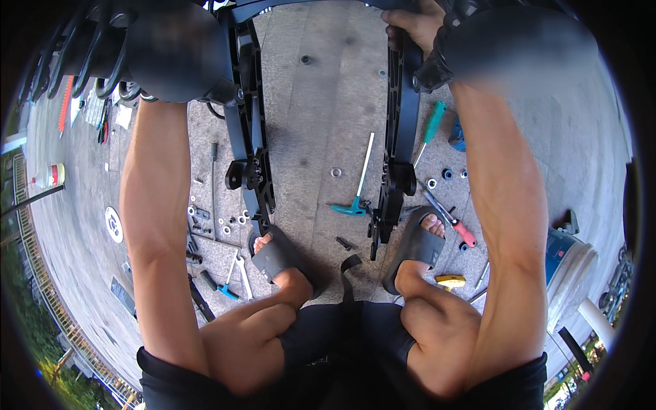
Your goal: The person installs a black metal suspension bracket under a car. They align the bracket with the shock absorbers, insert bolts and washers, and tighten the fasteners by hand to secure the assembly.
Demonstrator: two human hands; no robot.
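A black metal frame with two long cut-out arms extends toward me; its left arm [247,102] and right arm [404,116] end in bolted joints near my feet. At the top of the right arm, my right hand [420,26] is closed round the frame, its fingers curled over the edge. My left forearm [158,178] reaches up beside the frame's left arm, but a dark rounded device [179,51] on that wrist hides the left hand and its fingers. A similar device [519,48] covers part of my right wrist. Between the arms lies a teal T-handle hex key [355,207].
Right of the frame are a green-handled screwdriver [433,123], a red-handled tool [462,232], a yellow-handled tool [451,281] and a bucket [574,294]. On the left lie a wrench [243,277], a blue T-handle tool [228,292], several nuts and bolts, and a bottle [50,176].
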